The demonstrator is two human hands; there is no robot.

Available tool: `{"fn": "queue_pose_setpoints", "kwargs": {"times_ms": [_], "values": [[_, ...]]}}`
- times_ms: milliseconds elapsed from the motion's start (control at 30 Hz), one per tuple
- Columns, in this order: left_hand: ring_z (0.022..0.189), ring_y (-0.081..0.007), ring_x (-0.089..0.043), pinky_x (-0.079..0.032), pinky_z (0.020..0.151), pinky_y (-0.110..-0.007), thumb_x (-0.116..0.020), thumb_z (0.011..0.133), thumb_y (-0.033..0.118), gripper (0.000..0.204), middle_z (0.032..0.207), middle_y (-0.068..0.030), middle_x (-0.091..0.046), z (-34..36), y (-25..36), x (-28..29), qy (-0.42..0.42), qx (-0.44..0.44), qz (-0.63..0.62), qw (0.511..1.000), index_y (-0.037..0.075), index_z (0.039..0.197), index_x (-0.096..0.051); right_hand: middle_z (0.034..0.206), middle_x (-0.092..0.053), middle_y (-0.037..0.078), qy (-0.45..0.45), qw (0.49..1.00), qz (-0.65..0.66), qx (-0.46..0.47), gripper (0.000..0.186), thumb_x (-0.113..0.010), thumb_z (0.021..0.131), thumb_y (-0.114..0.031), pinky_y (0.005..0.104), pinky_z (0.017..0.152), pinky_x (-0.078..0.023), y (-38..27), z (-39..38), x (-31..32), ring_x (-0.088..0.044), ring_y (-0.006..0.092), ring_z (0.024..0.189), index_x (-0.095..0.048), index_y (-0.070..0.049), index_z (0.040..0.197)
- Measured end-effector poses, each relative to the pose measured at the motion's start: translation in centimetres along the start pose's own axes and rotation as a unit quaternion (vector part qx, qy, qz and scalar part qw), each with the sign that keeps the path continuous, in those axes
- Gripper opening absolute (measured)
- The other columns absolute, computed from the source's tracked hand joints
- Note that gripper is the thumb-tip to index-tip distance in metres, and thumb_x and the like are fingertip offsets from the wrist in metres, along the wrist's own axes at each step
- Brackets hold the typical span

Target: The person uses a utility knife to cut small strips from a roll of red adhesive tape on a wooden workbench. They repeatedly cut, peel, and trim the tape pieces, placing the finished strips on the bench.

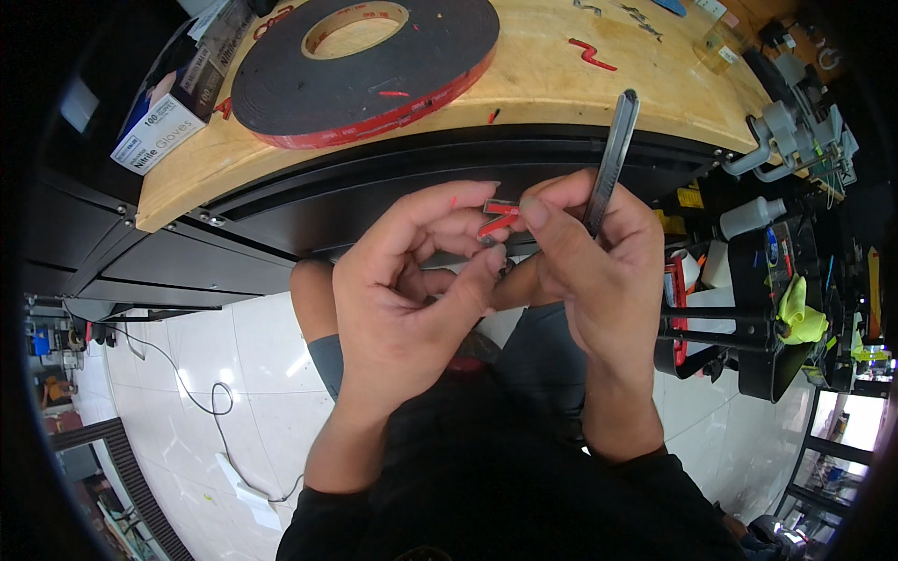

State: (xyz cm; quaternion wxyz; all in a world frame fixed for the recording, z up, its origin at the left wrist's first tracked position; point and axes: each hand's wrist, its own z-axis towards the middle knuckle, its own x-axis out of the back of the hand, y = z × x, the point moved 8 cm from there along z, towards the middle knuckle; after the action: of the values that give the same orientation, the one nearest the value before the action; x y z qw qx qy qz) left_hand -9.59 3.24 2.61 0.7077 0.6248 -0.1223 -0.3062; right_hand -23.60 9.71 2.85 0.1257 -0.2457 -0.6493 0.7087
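Observation:
My left hand is closed, thumb and fingertips pinching a small piece with red tape strips on it. The piece itself is mostly hidden behind the fingers. My right hand is closed too; its thumb and index fingertip touch the red strip's right end. Between the right hand's fingers a slim silver metal tool, seemingly a utility knife, points up and away. Both hands are held over my lap, just off the bench's front edge. A tiny red scrap clings to a left finger.
On the wooden bench lies a large roll of black double-sided tape with red backing. A glove box stands left of it. A curled red strip lies right. A grey vise and a black cart are farther right.

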Motion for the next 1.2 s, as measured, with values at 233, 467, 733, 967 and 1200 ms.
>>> {"fn": "queue_pose_setpoints", "kwargs": {"times_ms": [233,467,733,967,1200], "values": [[0.088,-0.0143,-0.070,-0.064,0.071,-0.028,-0.068,0.088,-0.009,0.050,0.105,-0.0132,-0.071,-0.1,-0.8,0.4,-0.004,0.022,-0.033,0.999,-0.005,0.136,-0.055,0.069,-0.063,-0.003,0.009,1.000,0.010,-0.009,0.012,-0.072,0.093,-0.013,0.0160,0.039,-0.039,0.1,-0.1,0.2,-0.053,-0.0004,0.052,-0.069,-0.001,0.097],[0.095,-0.0157,-0.071,-0.058,0.087,-0.026,-0.063,0.092,-0.010,0.040,0.108,-0.0161,-0.071,-0.2,-1.6,1.0,0.027,0.072,-0.115,0.990,-0.007,0.131,-0.059,0.078,-0.067,-0.001,0.018,0.997,0.080,-0.015,0.010,-0.072,0.094,-0.008,0.0157,0.051,-0.040,1.5,-1.4,-0.5,-0.056,0.0000,0.061,-0.069,0.000,0.098],[0.096,-0.0253,-0.074,-0.062,0.087,-0.032,-0.060,0.101,0.011,0.030,0.111,-0.0207,-0.071,-0.5,-2.7,1.1,0.040,0.149,-0.230,0.961,-0.006,0.126,-0.063,0.085,-0.069,0.002,0.032,0.995,0.093,0.002,0.007,-0.071,0.093,-0.002,0.0162,0.057,-0.041,2.0,-1.7,-0.4,-0.058,0.0006,0.071,-0.068,0.002,0.097],[0.085,-0.0186,-0.074,-0.061,0.076,-0.027,-0.064,0.099,0.012,0.025,0.095,-0.0154,-0.074,-0.7,-3.2,1.7,0.060,0.134,-0.151,0.978,-0.006,0.115,-0.069,0.084,-0.068,0.001,0.010,1.000,0.015,-0.011,0.005,-0.072,0.089,0.001,0.0181,0.057,-0.042,1.8,-1.1,0.0,-0.057,0.0007,0.070,-0.068,0.002,0.091],[0.075,-0.0157,-0.073,-0.059,0.067,-0.024,-0.067,0.098,0.011,0.021,0.086,-0.0140,-0.074,-0.6,-3.4,1.8,0.058,0.123,-0.102,0.986,-0.006,0.110,-0.071,0.082,-0.066,0.000,-0.007,1.000,-0.015,-0.013,0.005,-0.072,0.088,0.002,0.0182,0.057,-0.042,1.9,-1.0,-0.1,-0.054,0.0003,0.068,-0.067,0.001,0.089]]}}
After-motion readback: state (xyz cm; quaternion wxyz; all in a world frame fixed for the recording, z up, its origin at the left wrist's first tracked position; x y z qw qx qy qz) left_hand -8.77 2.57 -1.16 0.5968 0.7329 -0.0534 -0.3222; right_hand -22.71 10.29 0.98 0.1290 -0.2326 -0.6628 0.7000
